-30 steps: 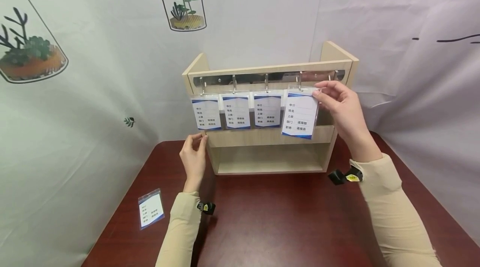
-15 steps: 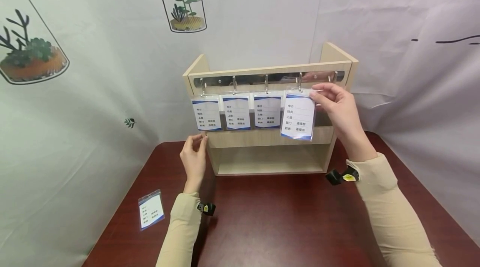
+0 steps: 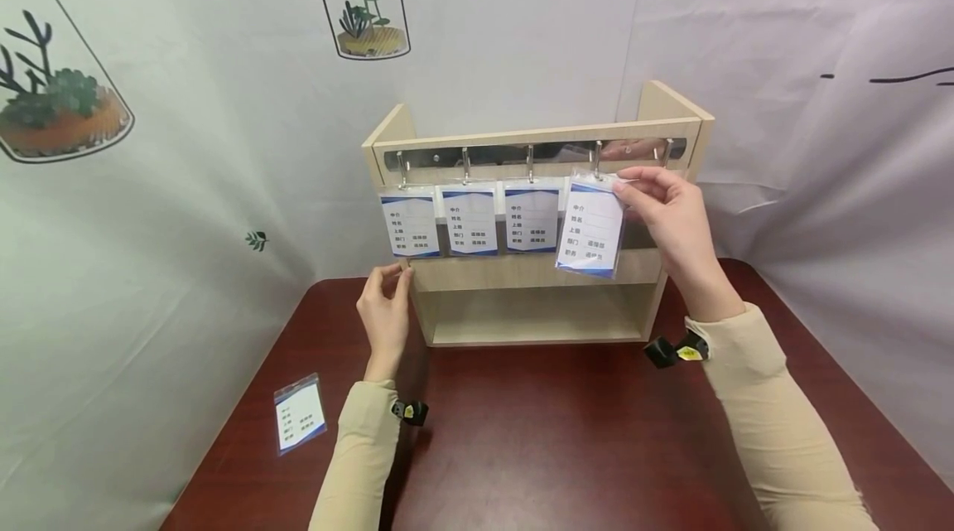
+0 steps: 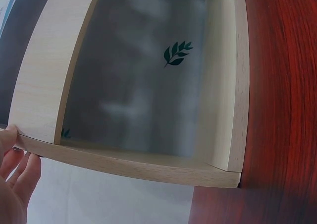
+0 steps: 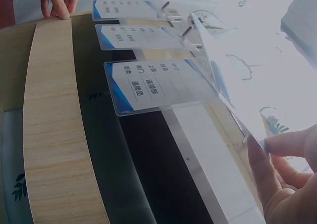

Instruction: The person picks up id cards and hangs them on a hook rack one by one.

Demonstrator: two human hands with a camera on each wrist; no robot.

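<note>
My right hand (image 3: 674, 224) pinches the upper right corner of a clear-sleeved name badge (image 3: 590, 229) between thumb and fingers. The badge's top edge overlaps the fourth hook (image 3: 597, 156) from the left in the head view, and its lower end tilts slightly left. Seen from the right wrist, this badge (image 5: 218, 70) is nearly edge-on. Three similar badges (image 3: 532, 222) hang in a row on the hooks to its left. My left hand (image 3: 384, 311) grips the left side panel of the wooden rack (image 3: 537, 272), thumb at the front edge and fingers behind in the left wrist view.
Another badge (image 3: 300, 415) lies flat on the dark red table (image 3: 537, 432), left of my left forearm. A fifth hook (image 3: 668, 152) sits at the right end of the metal strip (image 3: 492, 156). A printed cloth backdrop (image 3: 514, 34) stands behind the rack.
My right hand has shifted slightly left with the badge, whose lower end has swung a little left as well. The left hand stays on the rack's side.
</note>
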